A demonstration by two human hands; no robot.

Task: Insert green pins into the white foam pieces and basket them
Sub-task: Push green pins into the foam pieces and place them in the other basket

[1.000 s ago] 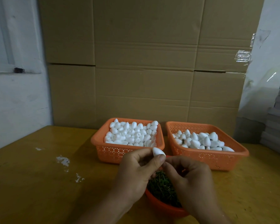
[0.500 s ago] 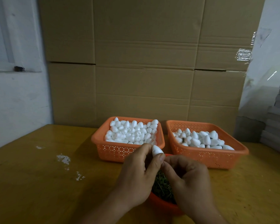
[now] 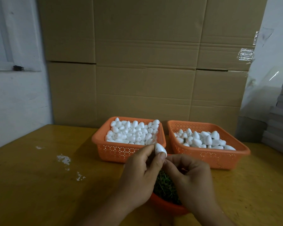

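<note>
From the head view we see the left hand (image 3: 142,170) pinching a white foam piece (image 3: 160,149) between thumb and fingers, held above a round orange bowl (image 3: 167,206) of green pins (image 3: 165,186) on the table (image 3: 39,185). The right hand (image 3: 193,178) meets it with curled fingers; whether they hold a pin we cannot tell. Behind stand the left basket (image 3: 114,151) heaped with foam pieces and the right basket (image 3: 219,160) partly filled, before cardboard boxes (image 3: 145,62).
</note>
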